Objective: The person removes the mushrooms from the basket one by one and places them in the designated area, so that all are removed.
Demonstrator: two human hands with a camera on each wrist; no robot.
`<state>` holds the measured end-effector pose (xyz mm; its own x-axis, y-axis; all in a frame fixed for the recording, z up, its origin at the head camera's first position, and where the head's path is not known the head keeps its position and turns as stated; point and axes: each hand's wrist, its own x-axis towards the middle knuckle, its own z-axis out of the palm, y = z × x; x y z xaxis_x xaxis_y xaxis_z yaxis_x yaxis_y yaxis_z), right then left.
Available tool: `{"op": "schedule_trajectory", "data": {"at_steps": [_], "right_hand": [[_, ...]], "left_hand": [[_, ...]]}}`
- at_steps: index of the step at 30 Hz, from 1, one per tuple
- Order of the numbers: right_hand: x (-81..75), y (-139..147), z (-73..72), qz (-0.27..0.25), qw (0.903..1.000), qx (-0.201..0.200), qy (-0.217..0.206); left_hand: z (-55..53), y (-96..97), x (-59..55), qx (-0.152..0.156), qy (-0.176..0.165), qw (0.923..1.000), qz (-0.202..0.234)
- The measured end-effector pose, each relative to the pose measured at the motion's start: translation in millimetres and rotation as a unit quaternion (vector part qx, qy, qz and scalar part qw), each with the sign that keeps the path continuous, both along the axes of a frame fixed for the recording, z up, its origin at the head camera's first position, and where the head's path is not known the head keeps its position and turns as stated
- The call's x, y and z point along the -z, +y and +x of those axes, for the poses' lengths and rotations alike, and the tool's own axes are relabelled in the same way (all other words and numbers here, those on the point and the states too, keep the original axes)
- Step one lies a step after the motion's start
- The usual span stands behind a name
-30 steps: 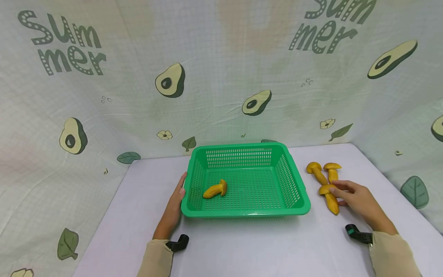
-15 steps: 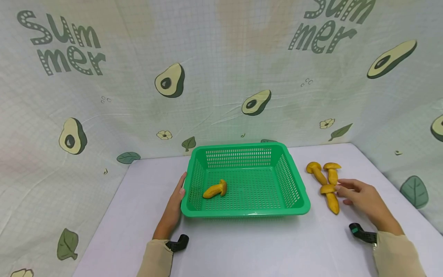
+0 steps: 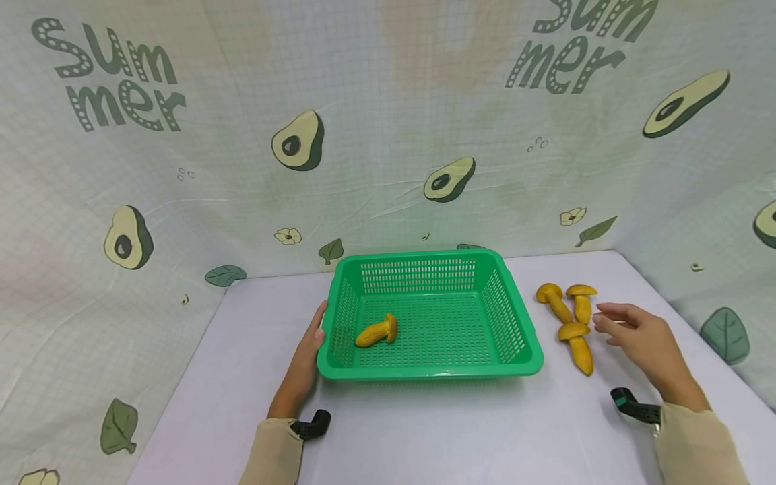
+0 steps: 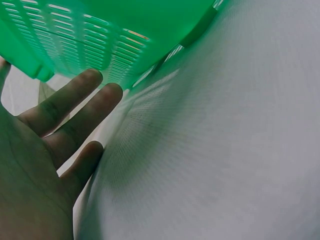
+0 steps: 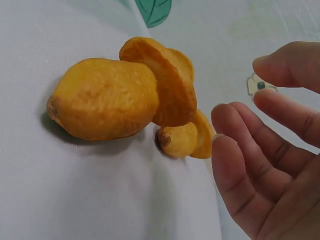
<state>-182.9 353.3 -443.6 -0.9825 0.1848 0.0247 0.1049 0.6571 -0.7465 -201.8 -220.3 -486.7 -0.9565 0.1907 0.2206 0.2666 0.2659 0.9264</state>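
Observation:
A green slotted plastic basket stands mid-table with one yellow-brown mushroom lying in its left part. My left hand rests against the basket's left side; its fingers stretch out along the slotted wall in the left wrist view. To the right of the basket lie a back-left mushroom, a back-right mushroom and a near mushroom, grouped closely. My right hand hovers just right of this group, fingers loosely bent around nothing. The right wrist view shows the near mushroom apart from the fingertips.
A white cloth covers the table. Behind and beside it hangs a printed curtain with avocados and leaves. Each wrist carries a black camera mount, such as the right one.
My right hand has drawn back to the right, off the near mushroom that its fingers touched a second ago. The left hand and the basket stay put.

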Motion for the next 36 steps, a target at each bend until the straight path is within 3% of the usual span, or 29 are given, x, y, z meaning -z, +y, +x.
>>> {"op": "schedule_trajectory", "data": {"at_steps": [10, 19, 36], "right_hand": [[-0.9, -1.6, -0.6, -0.035, 0.9992, -0.004, 0.018], [-4.0, -10.7, -1.8, -0.076, 0.9959, -0.033, 0.035], [-7.2, -29.3, -3.3, -0.094, 0.9930, -0.063, 0.033]], "left_hand": [[-0.6, -0.6, 0.0, -0.001, 0.004, 1.0000, -0.007], [-0.4, 0.7, -0.2, 0.001, 0.004, 1.0000, 0.006], [0.1, 0.2, -0.4, -0.002, 0.004, 1.0000, 0.003]]}}
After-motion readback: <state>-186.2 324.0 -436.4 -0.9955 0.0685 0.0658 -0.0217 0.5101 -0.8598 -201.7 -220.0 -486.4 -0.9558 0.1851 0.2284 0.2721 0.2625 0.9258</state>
